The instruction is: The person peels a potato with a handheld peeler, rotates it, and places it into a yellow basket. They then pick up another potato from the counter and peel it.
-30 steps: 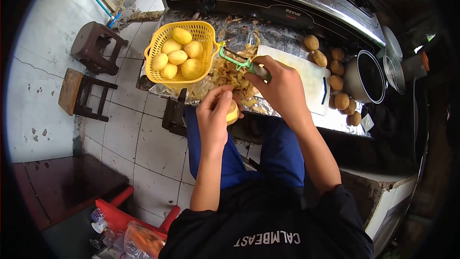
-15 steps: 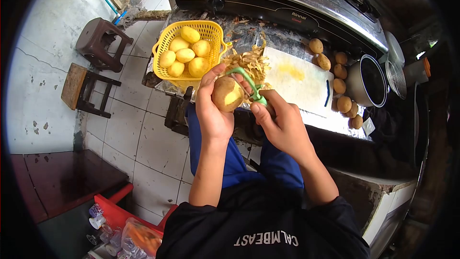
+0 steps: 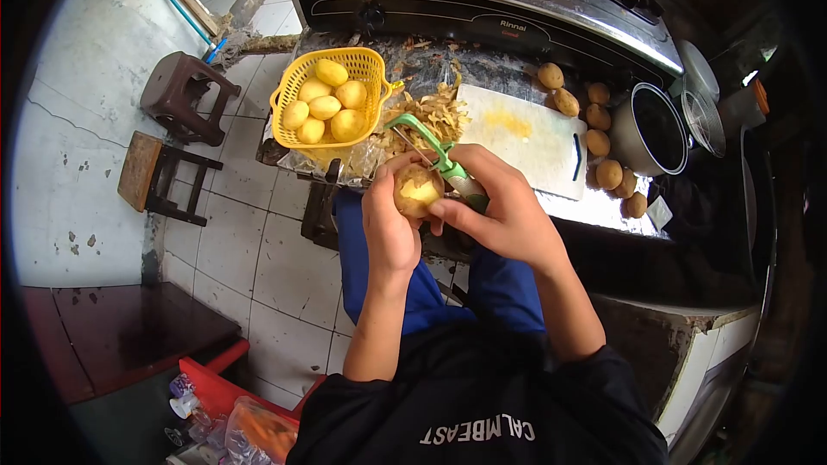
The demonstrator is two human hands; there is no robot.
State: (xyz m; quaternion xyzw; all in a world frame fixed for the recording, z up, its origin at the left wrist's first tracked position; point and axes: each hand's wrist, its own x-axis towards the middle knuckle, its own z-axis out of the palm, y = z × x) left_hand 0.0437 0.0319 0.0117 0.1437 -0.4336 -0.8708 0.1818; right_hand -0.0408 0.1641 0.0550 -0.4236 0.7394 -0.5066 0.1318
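Left hand (image 3: 387, 222): fingers curled around the partly peeled potato (image 3: 417, 191). Right hand (image 3: 510, 211): fingers wrapped around the green-framed peeler (image 3: 445, 163), thumb tip at the potato's near side. Keep left fingertips clear of the peeler; overlap strokes.

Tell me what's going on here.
A person is peeling a potato. The left hand holds it, with a patch of skin already off, and the right hand grips a green peeler close against it. Peeled potatoes sit in a yellow basket, peelings lie heaped beside it, and unpeeled potatoes lie near a pot.
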